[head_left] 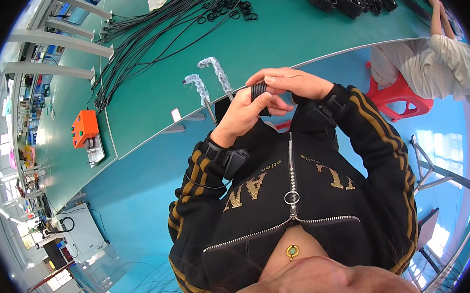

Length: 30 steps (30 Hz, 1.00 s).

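Note:
A tightly wound black cable coil [258,90] is held between my two hands, just off the near edge of the green table. My left hand [241,114] closes round its lower side, with the thumb pressed on it. From above, my right hand [296,83] lays its fingers over the coil and pinches it; some fingertips are hidden behind it. Beside my left hand, two upright metal prongs [214,74] wrapped in pale fuzzy material stand at the table edge.
Long loose black cables [144,47] spread over the green table [286,30], with small black rings [231,7] among them. Coiled black bundles [348,3] lie at the far side. An orange device [85,129] sits at left. Another person [437,62] sits on a red stool [399,101] at right.

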Tool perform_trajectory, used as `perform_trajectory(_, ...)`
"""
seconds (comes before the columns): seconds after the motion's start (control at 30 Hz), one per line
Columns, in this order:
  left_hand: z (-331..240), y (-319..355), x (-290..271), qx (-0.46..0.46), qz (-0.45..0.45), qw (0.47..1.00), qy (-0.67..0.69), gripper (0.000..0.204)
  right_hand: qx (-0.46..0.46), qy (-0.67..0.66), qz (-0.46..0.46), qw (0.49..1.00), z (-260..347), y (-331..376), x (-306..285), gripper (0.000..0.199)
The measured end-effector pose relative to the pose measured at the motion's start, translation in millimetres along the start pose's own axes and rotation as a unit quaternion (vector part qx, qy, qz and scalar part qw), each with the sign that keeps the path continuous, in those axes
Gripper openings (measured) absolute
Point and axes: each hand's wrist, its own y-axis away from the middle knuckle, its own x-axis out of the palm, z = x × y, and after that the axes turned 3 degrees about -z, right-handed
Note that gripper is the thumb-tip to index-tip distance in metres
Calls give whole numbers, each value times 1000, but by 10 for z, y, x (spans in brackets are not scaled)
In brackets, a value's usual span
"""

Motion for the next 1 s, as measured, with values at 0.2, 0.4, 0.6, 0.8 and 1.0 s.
perform_trajectory(0.2, 81, -35, -73, -13, -3, 999, 52, 36, 79, -204, 50, 974, -50, -25, 56, 77)
perform_trajectory(0.4, 8, -81, -54, -25, 15, 999, 30, 51, -31, -404, 221, 887, -286, -139, -68, 88)
perform_trajectory(0.6, -7, -41, 30, -10, -1, 997, 72, 44, -7, -349, 20, 937, -60, -69, 28, 87)
perform_trajectory(0.8, 74, -32, -17, 15, -25, 996, 86, 46, -74, 194, -3, 978, 193, -49, -178, 56)
perform_trajectory(1.0, 127, -29, -78, -2, -28, 999, 44, 42, 7, 366, -9, 931, 393, -16, -111, 41)
